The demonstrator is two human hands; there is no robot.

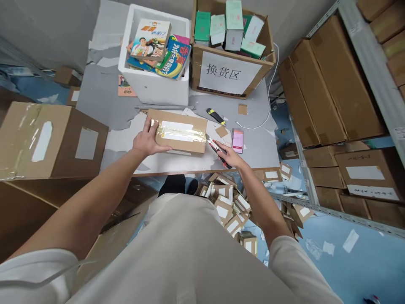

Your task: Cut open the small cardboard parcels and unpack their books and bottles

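Observation:
A taped cardboard box (pixel 180 131) lies on the table in front of me, with clear tape and a white label strip along its top. My left hand (pixel 148 139) grips its left end, fingers on the top and thumb along the near side. In my right hand (pixel 230 154) is a red and black utility knife (pixel 217 147), its blade end at the box's right end. Whether the blade touches the tape I cannot tell. A second cutter, black and yellow (pixel 216 116), rests on the table just behind. Beside my right hand lies a phone (pixel 237 140) with a pink screen.
At the back stand a white foam box (pixel 158 90) with books and an open carton (pixel 198 69) of green-white boxes. A large taped carton (pixel 60 143) is at the left. Shelving with cartons (pixel 332 80) lines the right. Several small boxes (pixel 226 207) litter the floor.

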